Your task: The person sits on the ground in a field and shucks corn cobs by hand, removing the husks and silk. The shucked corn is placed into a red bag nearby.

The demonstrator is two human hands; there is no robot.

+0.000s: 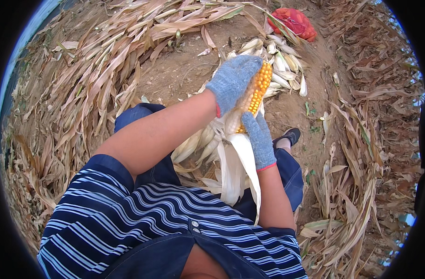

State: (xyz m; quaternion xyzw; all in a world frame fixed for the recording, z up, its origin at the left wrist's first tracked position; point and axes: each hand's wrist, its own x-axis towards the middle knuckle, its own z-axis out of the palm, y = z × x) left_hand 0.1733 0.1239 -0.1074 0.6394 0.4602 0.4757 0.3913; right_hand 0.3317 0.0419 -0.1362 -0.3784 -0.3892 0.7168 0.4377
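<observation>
A partly husked ear of corn slants up and away in front of me, its orange-yellow kernels bare along the right side. My left hand, in a grey-blue knit glove, lies over the ear's upper left side and grips it with the pale silk. Lower down, my right hand, gloved alike, clasps the ear near its base; some fingers are hidden. Peeled corn husk hangs from the base toward my lap. Beneath and beyond my hands lie more pale husked-over ears.
A red mesh sack with contents lies at the far right on bare soil. Dry corn stalks cover the ground at left, with more dry leaves at right. My shoe rests beside the right hand.
</observation>
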